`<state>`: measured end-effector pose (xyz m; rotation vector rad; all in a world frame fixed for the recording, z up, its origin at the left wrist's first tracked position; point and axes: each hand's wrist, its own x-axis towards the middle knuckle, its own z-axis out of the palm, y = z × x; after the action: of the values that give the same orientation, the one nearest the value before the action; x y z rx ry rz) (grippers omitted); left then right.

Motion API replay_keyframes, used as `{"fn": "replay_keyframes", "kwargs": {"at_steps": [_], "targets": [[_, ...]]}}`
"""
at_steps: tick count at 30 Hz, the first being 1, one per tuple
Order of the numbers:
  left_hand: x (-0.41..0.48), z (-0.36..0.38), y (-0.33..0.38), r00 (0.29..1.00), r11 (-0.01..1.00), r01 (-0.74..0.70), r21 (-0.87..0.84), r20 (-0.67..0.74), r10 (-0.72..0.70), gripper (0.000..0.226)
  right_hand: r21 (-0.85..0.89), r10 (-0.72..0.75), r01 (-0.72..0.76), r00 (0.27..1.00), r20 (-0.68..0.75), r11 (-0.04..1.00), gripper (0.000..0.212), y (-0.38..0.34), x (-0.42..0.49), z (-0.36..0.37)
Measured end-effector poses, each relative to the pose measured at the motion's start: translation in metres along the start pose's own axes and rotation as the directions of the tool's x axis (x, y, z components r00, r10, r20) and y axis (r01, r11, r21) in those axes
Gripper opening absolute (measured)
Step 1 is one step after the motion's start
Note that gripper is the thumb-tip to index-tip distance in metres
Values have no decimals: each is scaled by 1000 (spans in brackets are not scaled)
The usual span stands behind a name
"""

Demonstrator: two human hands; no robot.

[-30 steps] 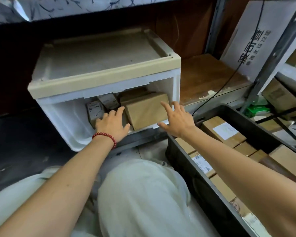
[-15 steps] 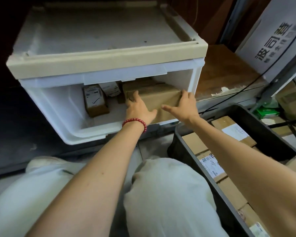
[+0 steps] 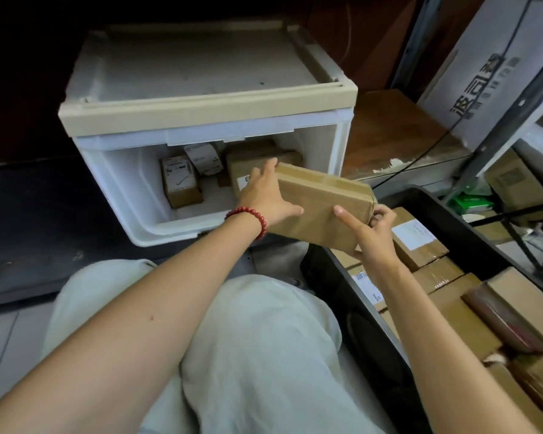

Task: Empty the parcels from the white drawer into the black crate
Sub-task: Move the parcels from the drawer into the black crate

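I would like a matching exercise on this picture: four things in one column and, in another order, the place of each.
Things
1. large brown cardboard parcel
2. small brown cardboard box with a white label
3. red bead bracelet
4. brown cardboard parcel with a square white label

Places
a. on the wrist of the left hand
b. inside the black plastic crate
c. gripped by the left hand and the right hand
d. inside the white plastic drawer

Pairs: 1-c, 2-d, 3-a, 4-b
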<state>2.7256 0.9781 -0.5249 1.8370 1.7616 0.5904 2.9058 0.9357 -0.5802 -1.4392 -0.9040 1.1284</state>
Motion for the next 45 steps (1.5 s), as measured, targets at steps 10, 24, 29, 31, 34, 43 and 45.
{"fn": "replay_keyframes", "kwargs": {"at_steps": [10, 24, 29, 31, 34, 43, 45], "targets": [[-25, 14, 37, 936, 986, -58, -156, 336, 108, 110, 142, -37, 64, 981, -190, 988, 57, -2, -72, -84], [-9, 38, 44, 878, 911, 31, -412, 447, 173, 113, 88, -73, 90, 981, -181, 992, 82, 15, -63, -87], [4, 46, 42, 905, 933, 64, -353, 416, 95, 115, 120, -116, 138, 978, -174, 983, 61, 15, -57, -85], [7, 47, 43, 920, 942, 103, -320, 390, 32, 126, 145, -134, 157, 978, -158, 977, 55, 12, -56, -84], [10, 46, 45, 926, 935, 196, -294, 371, -77, 130, 131, -176, 196, 973, -152, 972, 39, 10, -53, -83], [12, 47, 46, 913, 885, 258, -388, 398, -92, 71, 78, -226, 250, 945, -235, 965, 54, 9, -53, -89], [12, 47, 45, 922, 891, 224, -394, 383, -63, 64, 54, -170, 187, 957, -234, 981, 61, 11, -55, -91]]}}
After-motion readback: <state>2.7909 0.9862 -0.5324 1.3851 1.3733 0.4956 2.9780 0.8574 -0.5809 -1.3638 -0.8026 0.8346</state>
